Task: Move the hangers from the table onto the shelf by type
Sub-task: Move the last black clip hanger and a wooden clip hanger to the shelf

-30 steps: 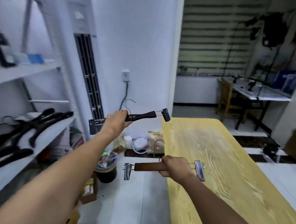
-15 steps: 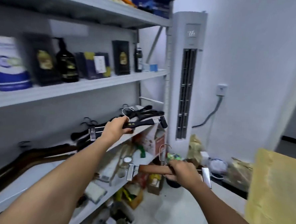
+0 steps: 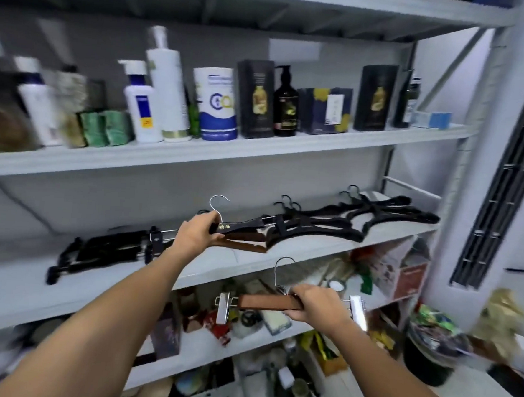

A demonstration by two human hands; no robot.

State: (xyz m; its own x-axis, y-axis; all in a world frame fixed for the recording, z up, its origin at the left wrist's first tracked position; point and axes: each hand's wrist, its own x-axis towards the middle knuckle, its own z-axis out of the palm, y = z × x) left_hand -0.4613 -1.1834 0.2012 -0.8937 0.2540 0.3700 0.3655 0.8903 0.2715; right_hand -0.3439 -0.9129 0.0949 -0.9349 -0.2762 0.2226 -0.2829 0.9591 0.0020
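Bare left forearm [image 3: 119,306] at 7 o'clock and bare right forearm [image 3: 376,368] at 5 o'clock; the left hand [image 3: 195,235] and right hand [image 3: 315,306] are uncovered too.

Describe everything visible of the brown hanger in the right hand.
The brown clip hanger has a flat, wooden-looking bar, a silver wire hook rising near its middle and a shiny metal clip at each end. The right hand grips the bar's right part, holding it roughly level in the air before the shelving.

Middle shelf [image 3: 313,247]: black clip hangers [image 3: 107,248] left, brown wooden hangers [image 3: 245,245] centre, black plastic hangers [image 3: 385,213] right.
Upper shelf [image 3: 257,155]: bottles [image 3: 166,85], boxes [image 3: 254,99].
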